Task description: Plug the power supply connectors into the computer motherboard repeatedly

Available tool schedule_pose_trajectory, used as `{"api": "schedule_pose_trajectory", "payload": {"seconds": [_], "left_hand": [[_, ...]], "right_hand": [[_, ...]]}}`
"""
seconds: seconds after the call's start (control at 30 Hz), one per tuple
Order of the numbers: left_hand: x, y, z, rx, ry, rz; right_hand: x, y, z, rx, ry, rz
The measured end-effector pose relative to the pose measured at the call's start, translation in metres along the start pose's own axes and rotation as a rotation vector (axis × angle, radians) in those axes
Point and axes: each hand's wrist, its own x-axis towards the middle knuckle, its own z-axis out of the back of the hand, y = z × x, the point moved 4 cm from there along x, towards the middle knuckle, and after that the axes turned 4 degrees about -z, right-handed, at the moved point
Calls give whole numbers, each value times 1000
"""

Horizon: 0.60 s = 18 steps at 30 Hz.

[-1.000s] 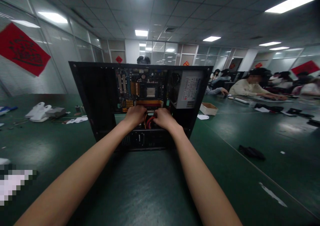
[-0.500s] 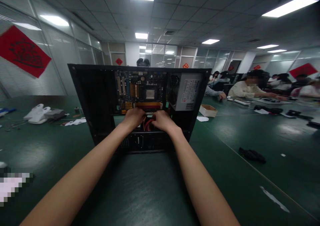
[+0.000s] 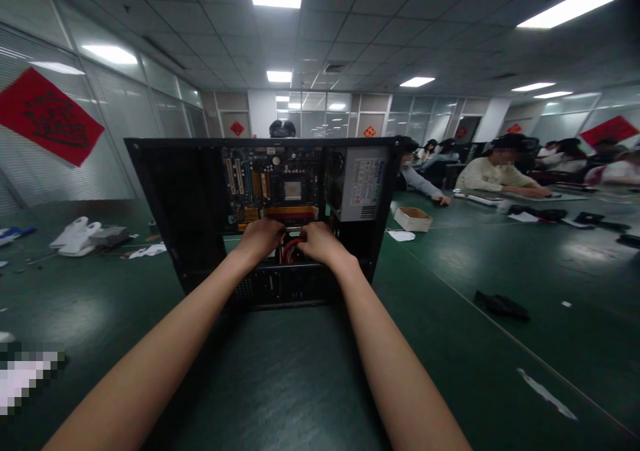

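Observation:
In front of me a black computer case [image 3: 173,191] stands with its open side towards me. Inside it are a motherboard [image 3: 255,161] and, at the upper right, a grey power supply [image 3: 366,181]. Both my hands reach in at the board's lower edge, just under the orange and red memory slots [image 3: 295,212]. My left hand [image 3: 261,239] is closed, its fingertips hidden against the case. Close by on its right, my right hand [image 3: 320,241] is closed too, its thumb beside a bundle of red and black cables [image 3: 291,250]. What the fingers grip is hidden.
The case rests on a green table [image 3: 295,371]. White plastic bags [image 3: 77,236] and a grey box [image 3: 110,236] lie left; a small open carton [image 3: 413,220] and a black cloth-like item [image 3: 501,305] lie right. A co-worker [image 3: 493,168] sits at the far right.
The view has shifted slightly, so the case appears a little further left and lower. Both hands stay at the same spot inside the case, with hardly any movement.

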Motion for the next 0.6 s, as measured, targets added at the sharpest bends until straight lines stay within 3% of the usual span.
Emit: {"api": "schedule_pose_trajectory", "payload": {"seconds": [0.6], "left_hand": [[-1, 1, -4, -16, 40, 1]], "right_hand": [[4, -2, -3, 28, -13, 0]]}}
